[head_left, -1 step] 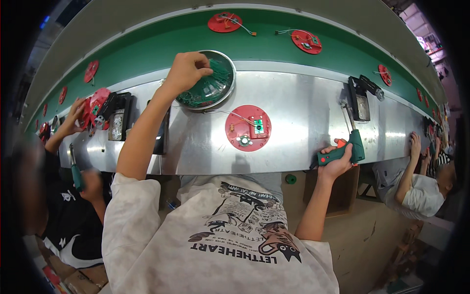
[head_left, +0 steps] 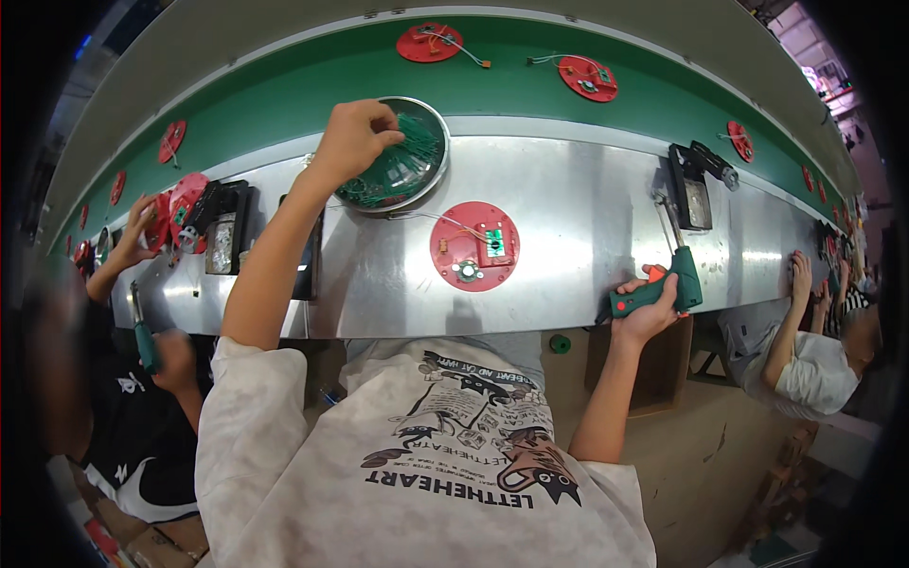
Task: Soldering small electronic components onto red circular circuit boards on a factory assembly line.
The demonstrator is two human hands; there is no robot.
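My left hand (head_left: 352, 140) reaches over a round metal bowl (head_left: 446, 156) full of thin green wires (head_left: 418, 144). Its thumb and fingers are closed in a pinch at the wires; the exact number between the fingertips is too small to tell. In my right hand (head_left: 646, 320) is a green soldering gun (head_left: 686, 279) with a red trigger, its long metal tip pointing away from me. Between my hands a round red plate (head_left: 453, 267) lies flat on the metal bench, carrying a small green circuit board (head_left: 494, 243), a round silver part and white leads that run toward the bowl.
A black tool stand (head_left: 696, 194) with a tray stands beyond the soldering gun. More red plates (head_left: 587, 79) with wires lie on the green strip (head_left: 502, 90) behind the metal bench (head_left: 379, 284). A co-worker's hands (head_left: 140, 232) work at the left; another person's hand (head_left: 801, 275) rests at the right.
The whole view has shifted very slightly. My left hand stays over the bowl and my right hand keeps the soldering gun; the red plate has not moved on the bench.
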